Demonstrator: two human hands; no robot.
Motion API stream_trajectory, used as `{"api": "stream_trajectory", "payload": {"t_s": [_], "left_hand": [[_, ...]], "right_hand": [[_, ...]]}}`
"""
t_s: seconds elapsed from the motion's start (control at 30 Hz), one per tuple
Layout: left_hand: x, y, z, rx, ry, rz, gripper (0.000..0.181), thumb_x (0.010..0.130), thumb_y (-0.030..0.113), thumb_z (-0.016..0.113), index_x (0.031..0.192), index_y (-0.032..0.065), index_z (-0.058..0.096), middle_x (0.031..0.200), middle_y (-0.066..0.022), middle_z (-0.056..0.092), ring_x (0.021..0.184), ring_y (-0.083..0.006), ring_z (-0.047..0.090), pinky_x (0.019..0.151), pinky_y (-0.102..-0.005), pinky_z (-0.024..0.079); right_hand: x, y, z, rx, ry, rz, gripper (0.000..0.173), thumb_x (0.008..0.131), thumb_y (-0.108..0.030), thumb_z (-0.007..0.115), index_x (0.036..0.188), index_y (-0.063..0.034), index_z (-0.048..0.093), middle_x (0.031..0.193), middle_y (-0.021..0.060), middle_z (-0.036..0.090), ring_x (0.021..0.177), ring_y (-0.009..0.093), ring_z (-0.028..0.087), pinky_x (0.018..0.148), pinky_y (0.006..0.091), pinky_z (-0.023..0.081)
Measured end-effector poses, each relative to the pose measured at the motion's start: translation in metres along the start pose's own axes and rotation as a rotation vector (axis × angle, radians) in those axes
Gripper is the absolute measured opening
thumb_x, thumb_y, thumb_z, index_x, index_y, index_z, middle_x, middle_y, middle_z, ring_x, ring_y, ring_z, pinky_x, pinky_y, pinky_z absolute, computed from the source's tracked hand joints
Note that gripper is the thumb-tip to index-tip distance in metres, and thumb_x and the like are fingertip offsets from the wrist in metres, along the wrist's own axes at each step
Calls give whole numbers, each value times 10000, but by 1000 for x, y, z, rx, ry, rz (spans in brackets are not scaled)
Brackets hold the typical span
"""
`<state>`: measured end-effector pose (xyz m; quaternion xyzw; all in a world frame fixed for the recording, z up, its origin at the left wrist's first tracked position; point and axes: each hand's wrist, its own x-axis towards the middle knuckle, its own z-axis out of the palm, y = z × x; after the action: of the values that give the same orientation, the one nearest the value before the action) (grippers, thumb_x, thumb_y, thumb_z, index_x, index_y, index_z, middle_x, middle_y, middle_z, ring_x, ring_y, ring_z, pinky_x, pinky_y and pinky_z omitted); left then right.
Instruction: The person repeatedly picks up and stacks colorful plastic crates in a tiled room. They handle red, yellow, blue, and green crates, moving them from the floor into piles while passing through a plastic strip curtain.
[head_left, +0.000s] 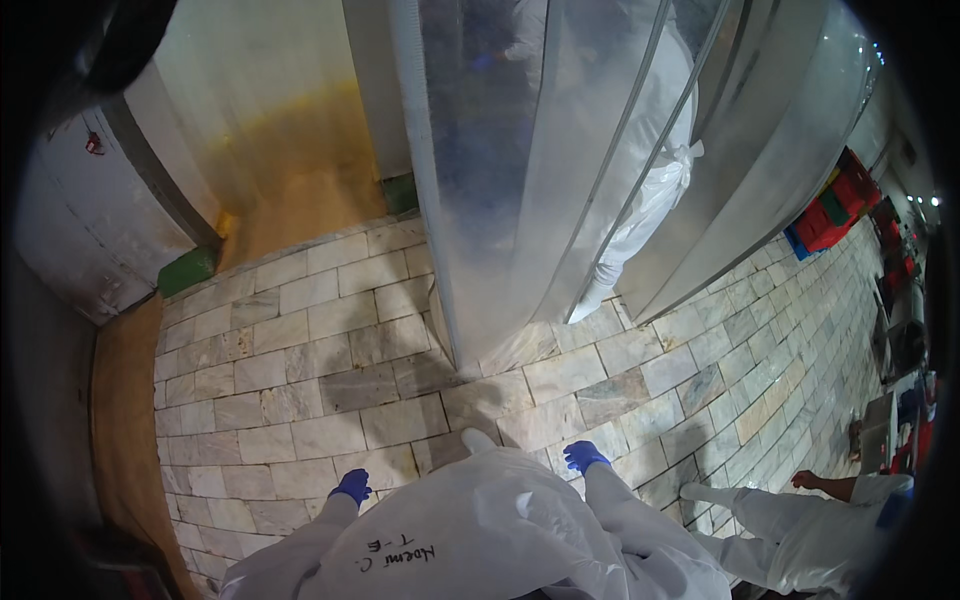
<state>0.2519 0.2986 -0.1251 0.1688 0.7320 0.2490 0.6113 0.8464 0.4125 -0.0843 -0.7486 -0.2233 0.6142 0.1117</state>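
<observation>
My left hand (352, 486), in a blue glove, hangs beside a white plastic apron (465, 525) that bears handwriting. Its fingers are bunched and too small to make out singly; no object shows in it. On the apron's other side, my right hand (585, 456), also gloved in blue, is held out with loosely bent fingers and nothing in them. Both hands are above a floor of pale stone tiles (315, 442). The tip of one white boot (478, 441) shows past the apron. Ahead hangs a translucent plastic strip curtain (480, 300), apart from both hands.
Behind the curtain stands a person in white (652, 187). Another person (810, 525) is close on my right. Red crates (832, 214) are stacked at the far right. A doorway with a yellowed curtain (292, 142) is at the upper left, with green curb blocks (186, 272) beside it.
</observation>
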Motion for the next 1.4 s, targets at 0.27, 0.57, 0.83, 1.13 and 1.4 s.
{"api": "stream_trajectory", "payload": {"t_s": [0.27, 0.57, 0.83, 1.13, 1.4], "left_hand": [[-8, 37, 18, -20, 47, -8, 331, 889, 355, 495, 1141, 143, 521, 957, -28, 590, 688, -186, 588, 544, -332, 453], [11, 9, 14, 88, -17, 64, 315, 897, 305, 506, 1148, 114, 514, 1017, -58, 575, 822, -211, 584, 646, -391, 480], [1, -5, 21, 68, 0, 23, 314, 911, 261, 489, 1171, 84, 503, 1028, -72, 585, 804, -210, 608, 616, -380, 499], [7, -2, 25, 279, -50, 284, 323, 898, 263, 502, 1176, 98, 507, 1011, -82, 595, 788, -211, 607, 619, -378, 487], [0, 56, 25, 249, 562, 253, 753, 811, 347, 613, 1360, -25, 258, 1322, -241, 407, 1225, -327, 408, 998, -356, 343]], "right_hand": [[12, -21, 9, 33, -58, -101, 131, 820, -127, 578, 860, -14, 631, 733, 114, 614, 610, 212, 592, 503, 334, 498], [12, -37, 15, -121, -69, -119, 162, 841, -195, 551, 932, -81, 620, 742, 104, 630, 539, 202, 587, 464, 309, 413], [5, -37, 8, -47, -66, -97, 133, 800, -129, 603, 865, -14, 620, 736, 101, 610, 625, 197, 595, 516, 324, 496], [24, -30, 9, -93, -81, -133, 167, 828, -214, 581, 909, -71, 616, 737, 97, 626, 541, 198, 582, 462, 316, 423], [-23, -108, 78, -82, -395, -352, 217, 846, -186, 565, 956, -5, 614, 842, 91, 612, 752, 169, 582, 647, 288, 479]]}}
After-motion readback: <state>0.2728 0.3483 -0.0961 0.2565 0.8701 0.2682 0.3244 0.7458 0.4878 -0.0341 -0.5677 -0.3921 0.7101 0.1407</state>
